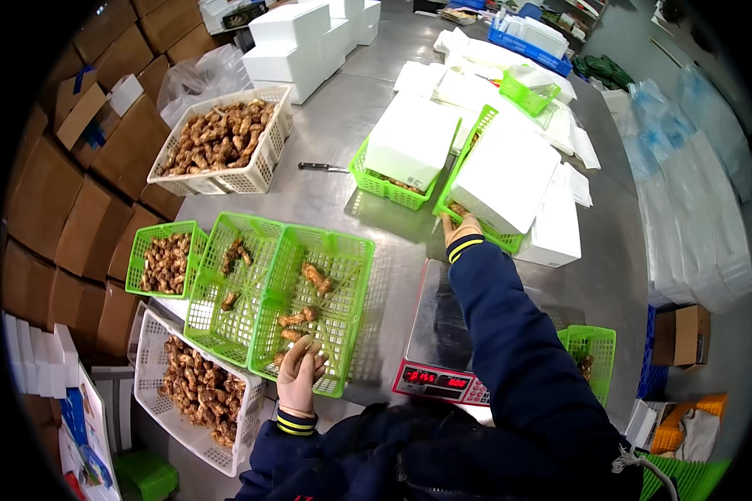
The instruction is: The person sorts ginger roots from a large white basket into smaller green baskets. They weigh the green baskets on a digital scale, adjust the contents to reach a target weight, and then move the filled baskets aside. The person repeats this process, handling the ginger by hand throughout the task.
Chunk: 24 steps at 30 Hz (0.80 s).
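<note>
My gloved left hand (301,374) is at the near end of a green plastic basket (358,300), over a few brown mushrooms (316,278); whether it grips one is hidden. Beside it stands a second green basket (216,313) with a few smaller mushrooms. My right hand (461,229), also gloved, reaches forward to the near edge of a farther green basket (507,242), which holds mushrooms partly covered by a white foam box (504,172). My right sleeve passes over a digital scale (438,319) with a steel plate and lit red display.
A black-handled knife (316,166) lies on the steel table (376,232). White crates (276,150) full of mushrooms stand at the far left and near left. Foam boxes (288,50) are stacked at the back. Another box-topped green basket (388,194) sits past the scale. Cardboard boxes (78,219) line the left.
</note>
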### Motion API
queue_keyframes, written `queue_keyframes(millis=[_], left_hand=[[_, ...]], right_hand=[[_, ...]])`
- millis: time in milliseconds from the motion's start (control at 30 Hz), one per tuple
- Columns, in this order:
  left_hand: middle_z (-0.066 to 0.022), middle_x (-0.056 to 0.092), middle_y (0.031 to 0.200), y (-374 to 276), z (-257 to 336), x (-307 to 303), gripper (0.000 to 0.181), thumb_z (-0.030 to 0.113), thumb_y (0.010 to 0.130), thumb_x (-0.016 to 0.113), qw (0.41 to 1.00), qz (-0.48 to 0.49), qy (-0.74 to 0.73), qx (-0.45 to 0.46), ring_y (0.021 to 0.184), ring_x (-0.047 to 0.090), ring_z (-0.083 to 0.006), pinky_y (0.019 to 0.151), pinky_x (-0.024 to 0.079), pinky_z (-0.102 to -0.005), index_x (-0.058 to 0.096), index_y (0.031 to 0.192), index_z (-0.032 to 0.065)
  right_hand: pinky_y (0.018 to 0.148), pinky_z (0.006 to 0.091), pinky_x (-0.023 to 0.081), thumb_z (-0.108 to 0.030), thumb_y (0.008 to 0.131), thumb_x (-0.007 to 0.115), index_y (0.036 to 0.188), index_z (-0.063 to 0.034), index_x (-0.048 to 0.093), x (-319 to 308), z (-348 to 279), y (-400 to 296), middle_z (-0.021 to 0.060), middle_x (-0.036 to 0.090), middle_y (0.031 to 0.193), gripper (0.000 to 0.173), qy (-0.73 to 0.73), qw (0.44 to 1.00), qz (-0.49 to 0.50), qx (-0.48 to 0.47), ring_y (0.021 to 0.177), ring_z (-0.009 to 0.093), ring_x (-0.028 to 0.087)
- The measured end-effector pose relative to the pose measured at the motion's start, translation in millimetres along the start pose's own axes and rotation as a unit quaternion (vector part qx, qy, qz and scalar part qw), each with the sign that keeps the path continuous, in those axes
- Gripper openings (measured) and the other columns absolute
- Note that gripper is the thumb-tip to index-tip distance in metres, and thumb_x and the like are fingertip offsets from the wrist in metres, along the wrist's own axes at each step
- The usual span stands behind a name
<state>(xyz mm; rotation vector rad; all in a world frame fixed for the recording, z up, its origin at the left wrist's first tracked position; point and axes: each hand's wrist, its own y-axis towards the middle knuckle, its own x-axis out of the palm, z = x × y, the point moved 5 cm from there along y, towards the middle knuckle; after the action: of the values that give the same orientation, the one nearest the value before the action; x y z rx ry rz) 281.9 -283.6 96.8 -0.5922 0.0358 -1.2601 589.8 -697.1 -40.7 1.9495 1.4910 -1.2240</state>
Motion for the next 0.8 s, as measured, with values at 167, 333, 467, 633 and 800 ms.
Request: queue_keyframes(millis=[167, 333, 467, 633, 800], left_hand=[[-0.0114, 0.063, 0.117, -11, -5, -14, 0.035, 0.010, 0.097, 0.053, 0.999, 0.043, 0.003, -0.029, 0.098, 0.065, -0.0195, 0.084, 0.054, -0.0296, 0.050, 0.132, 0.0034], [-0.0076, 0.066, 0.112, -14, -27, 15, 0.033, 0.010, 0.098, 0.051, 0.995, -0.086, -0.009, -0.050, 0.094, 0.065, -0.0154, 0.081, 0.051, -0.0255, 0.051, 0.130, 0.0035], [-0.0084, 0.066, 0.113, -51, -52, 19, 0.035, 0.013, 0.099, 0.050, 0.987, -0.123, 0.031, -0.096, 0.098, 0.064, -0.0134, 0.082, 0.051, -0.0245, 0.050, 0.133, 0.0046], [-0.0134, 0.056, 0.128, -76, -71, 74, 0.063, 0.014, 0.090, 0.066, 0.966, -0.237, -0.038, -0.098, 0.114, 0.057, -0.0196, 0.098, 0.044, -0.0308, 0.034, 0.143, 0.0030], [-0.0065, 0.049, 0.135, -107, -87, 124, 0.076, 0.015, 0.082, 0.075, 0.943, -0.264, -0.204, -0.014, 0.127, 0.044, -0.0189, 0.107, 0.035, -0.0342, 0.033, 0.144, 0.0056]], right_hand=[[0.100, 0.0406, 0.041, -0.049, 0.089, 0.057, 0.122, 0.0000, 0.056, -13, -60, -37, 0.0284, 0.059, 0.117, 0.060, -0.162, 0.978, 0.100, -0.090, 0.112, 0.041, 0.056], [0.104, 0.0329, 0.039, -0.036, 0.098, 0.046, 0.123, -0.0028, 0.054, -4, -22, -14, 0.0145, 0.058, 0.129, 0.042, 0.646, 0.676, -0.215, 0.283, 0.123, 0.021, 0.049], [0.083, 0.0295, 0.052, -0.032, 0.100, 0.048, 0.121, -0.0033, 0.055, -43, -88, -124, 0.0125, 0.063, 0.121, 0.036, 0.541, 0.730, -0.397, 0.127, 0.106, 0.023, 0.062], [0.080, 0.0331, 0.054, -0.037, 0.099, 0.048, 0.137, -0.0079, 0.046, -81, -113, -270, 0.0120, 0.062, 0.123, 0.048, 0.607, 0.584, -0.539, -0.001, 0.099, 0.023, 0.065], [0.102, 0.0526, 0.041, -0.046, 0.101, 0.031, 0.142, -0.0063, 0.040, -51, -114, -398, 0.0189, 0.058, 0.129, 0.057, 0.748, 0.238, -0.617, 0.066, 0.113, 0.038, 0.058]])
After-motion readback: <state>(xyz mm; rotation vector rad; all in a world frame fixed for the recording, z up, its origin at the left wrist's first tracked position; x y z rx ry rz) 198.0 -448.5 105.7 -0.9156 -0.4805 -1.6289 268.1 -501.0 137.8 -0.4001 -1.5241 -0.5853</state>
